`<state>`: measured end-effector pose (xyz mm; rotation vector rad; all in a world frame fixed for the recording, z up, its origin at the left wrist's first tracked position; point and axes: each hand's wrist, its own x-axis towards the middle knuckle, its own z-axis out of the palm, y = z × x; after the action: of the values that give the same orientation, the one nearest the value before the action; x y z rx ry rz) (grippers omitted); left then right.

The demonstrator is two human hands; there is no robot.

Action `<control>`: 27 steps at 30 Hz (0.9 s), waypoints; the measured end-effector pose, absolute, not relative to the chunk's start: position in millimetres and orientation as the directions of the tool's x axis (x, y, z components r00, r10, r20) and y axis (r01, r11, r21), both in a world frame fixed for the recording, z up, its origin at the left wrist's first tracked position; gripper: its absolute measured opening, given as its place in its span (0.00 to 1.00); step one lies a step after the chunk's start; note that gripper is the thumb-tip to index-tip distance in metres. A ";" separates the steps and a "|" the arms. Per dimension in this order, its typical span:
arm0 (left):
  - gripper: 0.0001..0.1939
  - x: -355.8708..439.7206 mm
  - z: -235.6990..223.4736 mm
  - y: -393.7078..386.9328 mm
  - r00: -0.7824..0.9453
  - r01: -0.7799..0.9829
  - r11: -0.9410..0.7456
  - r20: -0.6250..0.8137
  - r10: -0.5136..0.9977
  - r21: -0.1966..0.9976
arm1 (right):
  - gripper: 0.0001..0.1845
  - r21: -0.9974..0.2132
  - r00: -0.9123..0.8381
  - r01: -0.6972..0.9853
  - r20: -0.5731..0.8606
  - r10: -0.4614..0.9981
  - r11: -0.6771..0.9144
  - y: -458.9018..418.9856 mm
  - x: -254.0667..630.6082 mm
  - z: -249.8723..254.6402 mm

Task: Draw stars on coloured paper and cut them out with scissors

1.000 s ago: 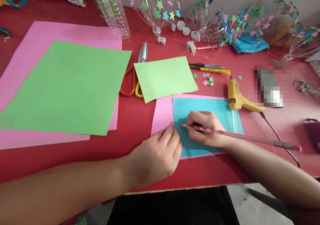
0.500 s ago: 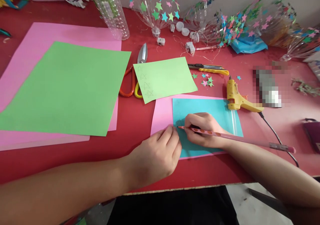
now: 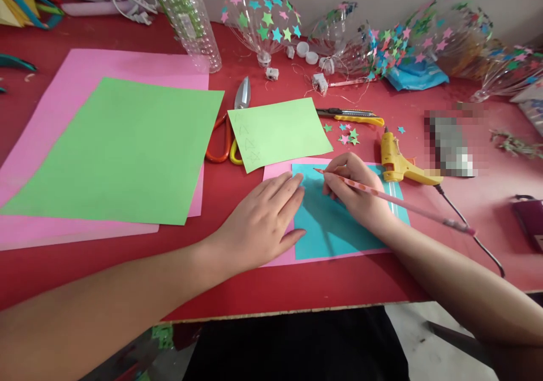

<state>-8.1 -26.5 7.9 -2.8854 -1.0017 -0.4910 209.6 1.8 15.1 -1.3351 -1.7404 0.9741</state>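
My right hand grips a pink spotted pencil, its tip just above or on the upper left part of a blue sheet. Flat and with fingers stretched, my left hand rests across the left edge of that sheet and the pink paper under it. Behind them lies a light green sheet with a column of small stars drawn in pencil along its left side. Any mark on the blue paper is too faint to make out.
Large green and pink sheets lie left. Scissors, a box cutter, small paper stars and a yellow glue gun surround the work. At the back stand a clear bottle and star-covered plastic shapes.
My right hand has lifted the pencil tip up and away toward the sheet's far edge. My left hand has opened from bunched fingers and moved farther up, lying flat.
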 end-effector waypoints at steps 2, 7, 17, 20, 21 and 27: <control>0.30 -8.7 5.1 -25.8 0.746 0.616 -0.787 0.287 0.601 0.048 | 0.05 -0.793 -0.248 0.546 0.153 0.957 0.269 -1.4 210.1 17.4; 0.32 -6.7 2.4 -25.9 0.729 0.634 -0.770 0.274 0.627 0.075 | 0.11 -0.499 -0.423 0.706 0.272 0.864 0.502 -8.9 209.6 20.5; 0.39 2.1 16.1 -4.6 0.680 0.705 -0.683 0.091 0.728 0.192 | 0.12 -0.689 -0.432 0.626 0.082 0.898 0.364 9.0 215.8 38.2; 0.30 0.0 34.4 7.0 0.715 0.693 -0.688 -0.092 0.693 0.214 | 0.19 -0.839 -0.423 0.498 -0.014 0.906 0.219 5.3 213.8 45.5; 0.27 -1.1 38.6 10.4 0.717 0.694 -0.680 -0.133 0.684 0.237 | 0.19 -0.888 -0.427 0.435 -0.057 0.902 0.150 2.4 212.9 45.7; 0.19 -7.7 28.4 18.7 0.676 0.681 -0.610 -0.029 0.736 0.406 | 0.04 -0.957 -0.486 0.290 -0.154 0.860 -0.007 -15.9 210.7 29.7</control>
<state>-7.7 18.7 28.4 -3.2239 -1.4278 -0.2545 210.7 -15.9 29.7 -1.1891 -1.7838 1.5162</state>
